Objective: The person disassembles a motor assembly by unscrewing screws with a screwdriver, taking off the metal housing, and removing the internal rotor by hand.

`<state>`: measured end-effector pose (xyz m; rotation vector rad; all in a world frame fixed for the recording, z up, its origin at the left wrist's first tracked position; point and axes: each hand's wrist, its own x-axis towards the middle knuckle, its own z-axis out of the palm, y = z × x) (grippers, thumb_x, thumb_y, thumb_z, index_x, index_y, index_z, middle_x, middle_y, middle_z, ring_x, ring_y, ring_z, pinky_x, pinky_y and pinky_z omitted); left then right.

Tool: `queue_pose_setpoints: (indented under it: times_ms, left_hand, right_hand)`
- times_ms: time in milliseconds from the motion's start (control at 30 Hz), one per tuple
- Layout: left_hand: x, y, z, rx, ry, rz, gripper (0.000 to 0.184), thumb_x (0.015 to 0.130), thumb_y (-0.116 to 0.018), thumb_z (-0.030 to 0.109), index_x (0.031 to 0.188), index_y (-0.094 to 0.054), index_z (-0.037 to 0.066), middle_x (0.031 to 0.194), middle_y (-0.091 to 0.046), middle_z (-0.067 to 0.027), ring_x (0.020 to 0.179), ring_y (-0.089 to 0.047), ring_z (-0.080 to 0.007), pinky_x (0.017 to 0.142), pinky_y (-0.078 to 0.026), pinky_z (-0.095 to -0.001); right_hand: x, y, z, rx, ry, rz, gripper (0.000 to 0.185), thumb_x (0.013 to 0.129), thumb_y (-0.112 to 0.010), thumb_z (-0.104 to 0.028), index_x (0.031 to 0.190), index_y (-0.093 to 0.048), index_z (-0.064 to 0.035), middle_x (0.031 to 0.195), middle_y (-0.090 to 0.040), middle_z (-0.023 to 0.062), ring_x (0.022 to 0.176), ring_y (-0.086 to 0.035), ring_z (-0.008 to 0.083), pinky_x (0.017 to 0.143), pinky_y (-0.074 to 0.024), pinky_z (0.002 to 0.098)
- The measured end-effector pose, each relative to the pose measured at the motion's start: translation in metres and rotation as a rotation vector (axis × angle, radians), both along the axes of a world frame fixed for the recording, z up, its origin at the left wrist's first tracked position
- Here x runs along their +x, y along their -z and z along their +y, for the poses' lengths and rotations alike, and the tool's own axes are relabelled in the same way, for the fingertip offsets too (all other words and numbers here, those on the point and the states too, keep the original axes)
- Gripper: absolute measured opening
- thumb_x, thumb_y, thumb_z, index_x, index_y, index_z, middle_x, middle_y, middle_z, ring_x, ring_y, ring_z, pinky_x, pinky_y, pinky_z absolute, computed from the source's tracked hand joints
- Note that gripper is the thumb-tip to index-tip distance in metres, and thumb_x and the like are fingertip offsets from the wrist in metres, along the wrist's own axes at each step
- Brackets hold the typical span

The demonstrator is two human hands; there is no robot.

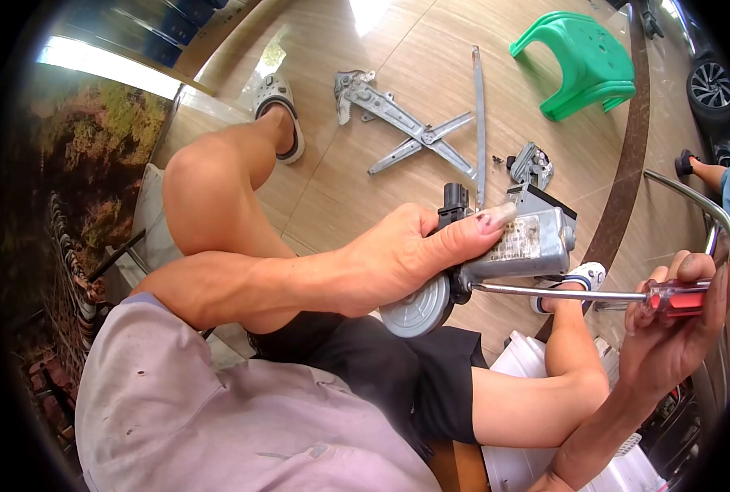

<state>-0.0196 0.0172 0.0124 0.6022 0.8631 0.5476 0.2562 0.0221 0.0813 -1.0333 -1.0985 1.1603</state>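
My left hand [414,250] is wrapped round a car window motor [519,250], with its thumb over the silver labelled housing. A black connector [455,197] sticks up from the motor, and a round grey gear cover [418,307] shows below my palm. In my right hand [677,328] is a screwdriver [681,298] with a clear red handle, gripped by the fingers. Its long metal shaft runs left to the motor, and the tip meets the black part beside the gear cover. The fingers under the motor are hidden.
On the tiled floor lie a scissor-type window regulator [414,131], a long metal strip [480,123] and a small metal mechanism [531,166]. Farther off stands a green stool [582,61]. A curved metal tube [701,197] rises at right, near another person's leg [709,174] and a car wheel [712,85].
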Motion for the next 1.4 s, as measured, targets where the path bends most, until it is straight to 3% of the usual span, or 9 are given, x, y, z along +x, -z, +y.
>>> queue_pose_setpoints:
  times_ms: [267, 367, 533, 833, 1000, 1100, 1200, 1300, 1400]
  left_hand:
    - [-0.003, 0.004, -0.002, 0.024, 0.061, 0.063, 0.062, 0.097, -0.059, 0.061, 0.092, -0.071, 0.001, 0.081, -0.066, -0.0017, 0.070, -0.057, -0.0057, 0.060, -0.046, -0.0225]
    - [0.003, 0.010, -0.004, 0.050, -0.012, 0.032, 0.063, 0.090, -0.068, 0.064, 0.096, -0.072, 0.001, 0.076, -0.064, 0.0003, 0.061, -0.056, -0.0041, 0.052, -0.045, -0.0223]
    - [-0.002, 0.002, -0.001, 0.045, 0.069, 0.063, 0.059, 0.098, -0.059, 0.059, 0.102, -0.071, 0.000, 0.087, -0.066, -0.0009, 0.077, -0.056, -0.0045, 0.066, -0.046, -0.0225]
    - [-0.006, -0.001, 0.004, 0.123, 0.043, 0.144, 0.058, 0.091, -0.068, 0.060, 0.102, -0.074, 0.004, 0.079, -0.062, 0.0040, 0.069, -0.050, -0.0030, 0.057, -0.041, -0.0239]
    - [-0.005, -0.005, 0.004, 0.112, 0.039, 0.147, 0.056, 0.091, -0.069, 0.059, 0.103, -0.074, 0.004, 0.079, -0.062, 0.0041, 0.067, -0.050, -0.0027, 0.055, -0.039, -0.0246]
    - [-0.001, 0.000, 0.004, 0.126, 0.021, 0.168, 0.058, 0.089, -0.070, 0.061, 0.099, -0.075, 0.004, 0.074, -0.061, 0.0034, 0.062, -0.049, -0.0032, 0.052, -0.039, -0.0263]
    - [-0.002, 0.011, 0.005, 0.220, 0.054, 0.268, 0.065, 0.085, -0.071, 0.066, 0.087, -0.074, 0.001, 0.066, -0.059, 0.0010, 0.058, -0.050, -0.0054, 0.050, -0.039, -0.0293]
    - [-0.014, 0.012, 0.009, 0.299, 0.134, 0.420, 0.072, 0.081, -0.071, 0.071, 0.076, -0.072, -0.001, 0.060, -0.056, -0.0018, 0.056, -0.051, -0.0078, 0.049, -0.041, -0.0321]
    - [-0.025, 0.015, 0.009, 0.296, 0.118, 0.459, 0.075, 0.082, -0.070, 0.071, 0.070, -0.068, -0.003, 0.057, -0.053, -0.0038, 0.055, -0.049, -0.0092, 0.048, -0.041, -0.0343]
  right_hand:
    - [0.004, 0.004, 0.002, -0.007, -0.041, 0.010, 0.041, 0.109, -0.039, -0.038, 0.101, -0.048, 0.0015, 0.084, -0.045, 0.0079, 0.054, -0.057, 0.0158, 0.035, -0.0434, 0.0278]
    - [0.009, 0.003, 0.005, 0.037, -0.162, 0.006, 0.040, 0.108, -0.040, -0.037, 0.100, -0.048, 0.0015, 0.085, -0.045, 0.0086, 0.060, -0.058, 0.0169, 0.037, -0.0447, 0.0279]
    - [0.010, -0.003, 0.006, 0.042, -0.277, 0.021, 0.036, 0.106, -0.043, -0.034, 0.101, -0.047, 0.0011, 0.086, -0.044, 0.0096, 0.064, -0.057, 0.0192, 0.041, -0.0467, 0.0296]
    - [0.012, -0.001, -0.001, -0.033, -0.115, -0.039, 0.038, 0.094, -0.062, -0.025, 0.114, -0.044, 0.0021, 0.093, -0.045, 0.0129, 0.065, -0.059, 0.0209, 0.048, -0.0519, 0.0333]
    - [0.005, -0.008, -0.007, -0.015, 0.082, -0.207, 0.037, 0.095, -0.059, -0.021, 0.119, -0.044, 0.0021, 0.105, -0.051, 0.0183, 0.068, -0.064, 0.0204, 0.050, -0.0564, 0.0327]
    - [0.011, -0.010, -0.004, -0.046, 0.040, -0.261, 0.031, 0.095, -0.059, -0.020, 0.112, -0.048, 0.0032, 0.096, -0.057, 0.0206, 0.057, -0.063, 0.0189, 0.052, -0.0571, 0.0297]
    - [0.032, -0.014, 0.006, -0.160, -0.191, -0.273, 0.026, 0.094, -0.060, -0.018, 0.103, -0.052, 0.0054, 0.087, -0.063, 0.0232, 0.043, -0.057, 0.0172, 0.049, -0.0553, 0.0286]
    - [0.037, -0.006, 0.017, -0.336, -0.479, -0.569, 0.032, 0.092, -0.069, -0.022, 0.092, -0.067, 0.0093, 0.078, -0.070, 0.0178, 0.043, -0.059, 0.0143, 0.039, -0.0459, 0.0245]
    - [0.030, 0.005, 0.026, -0.533, -0.652, -0.580, 0.032, 0.090, -0.074, -0.025, 0.092, -0.073, 0.0073, 0.066, -0.070, 0.0116, 0.043, -0.058, 0.0123, 0.037, -0.0407, 0.0228]
